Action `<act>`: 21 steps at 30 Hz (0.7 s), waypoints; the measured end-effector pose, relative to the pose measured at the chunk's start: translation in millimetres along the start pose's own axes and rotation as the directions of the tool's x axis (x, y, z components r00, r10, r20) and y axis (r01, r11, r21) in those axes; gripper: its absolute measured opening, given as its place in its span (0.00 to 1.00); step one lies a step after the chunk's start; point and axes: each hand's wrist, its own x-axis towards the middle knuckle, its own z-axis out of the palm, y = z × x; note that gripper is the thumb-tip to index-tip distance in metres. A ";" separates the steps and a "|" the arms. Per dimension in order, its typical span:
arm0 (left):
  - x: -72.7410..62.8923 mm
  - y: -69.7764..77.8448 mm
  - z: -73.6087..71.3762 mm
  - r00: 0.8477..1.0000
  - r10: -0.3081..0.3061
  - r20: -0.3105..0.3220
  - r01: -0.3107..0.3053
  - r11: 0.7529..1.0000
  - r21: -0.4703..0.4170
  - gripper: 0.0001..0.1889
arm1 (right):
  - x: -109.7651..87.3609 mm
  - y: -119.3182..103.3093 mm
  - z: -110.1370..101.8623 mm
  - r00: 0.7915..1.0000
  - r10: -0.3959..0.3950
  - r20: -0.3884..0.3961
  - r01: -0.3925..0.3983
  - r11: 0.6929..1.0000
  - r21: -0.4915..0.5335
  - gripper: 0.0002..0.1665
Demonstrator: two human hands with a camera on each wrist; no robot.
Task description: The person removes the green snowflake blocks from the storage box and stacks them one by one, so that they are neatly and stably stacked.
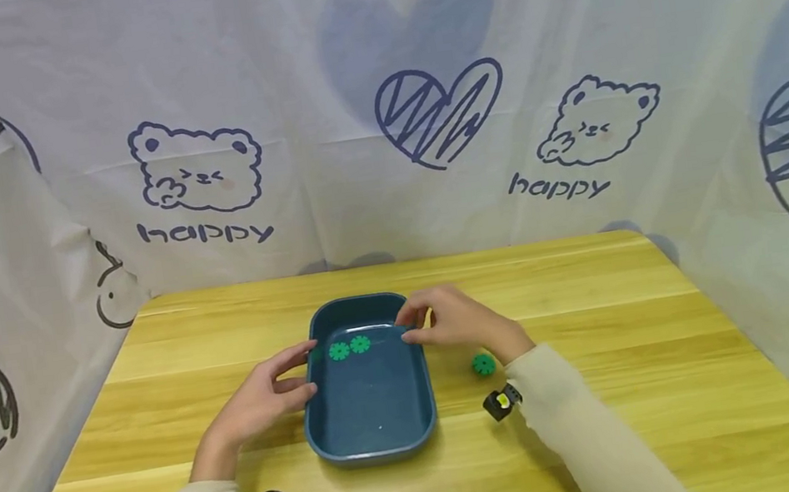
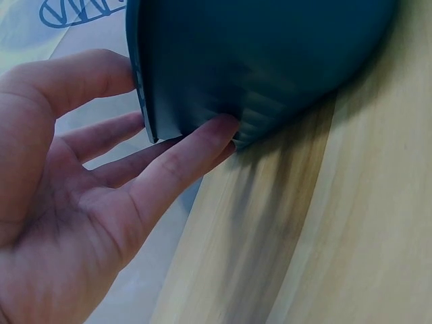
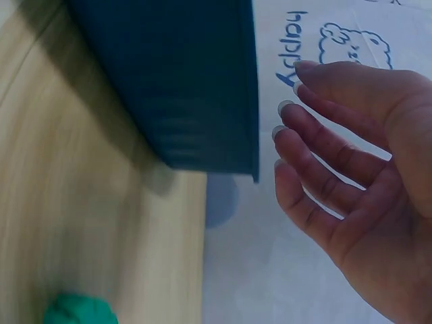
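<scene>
A dark blue rectangular tray (image 1: 369, 405) with rounded corners lies between both hands in the head view. Two flat green notched discs, a left one (image 1: 339, 351) and a right one (image 1: 359, 344), lie side by side inside it. My left hand (image 1: 265, 399) touches the tray's left side with fingers spread; the left wrist view shows fingertips (image 2: 219, 128) against its outer wall. By the right rim, toward the far corner, is my right hand (image 1: 453, 317). Seen from the right wrist, its loosely bent fingers (image 3: 317, 182) stand apart from the wall and hold nothing.
Another green notched piece (image 1: 483, 364) lies on the wooden table (image 1: 606, 401) right of the tray, near the right wrist. White printed cloth (image 1: 322, 164) hangs behind the table and along both sides.
</scene>
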 end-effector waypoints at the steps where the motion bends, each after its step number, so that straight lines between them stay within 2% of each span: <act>1: -0.2 -0.2 -0.1 1.000 0.000 0.000 0.000 1.000 0.003 0.35 | 3.0 -0.6 1.8 1.000 -0.007 0.007 0.007 1.000 0.005 0.11; 10: 1.9 0.1 -0.6 1.000 0.003 -0.004 -0.003 1.000 0.010 0.35 | 25.7 -8.0 11.6 0.998 -0.039 0.039 0.040 0.999 -0.021 0.12; 21: -0.7 2.1 -1.8 1.000 -0.014 0.004 0.014 1.000 0.003 0.35 | 45.8 -12.4 28.1 0.995 -0.011 0.094 0.014 0.999 -0.031 0.14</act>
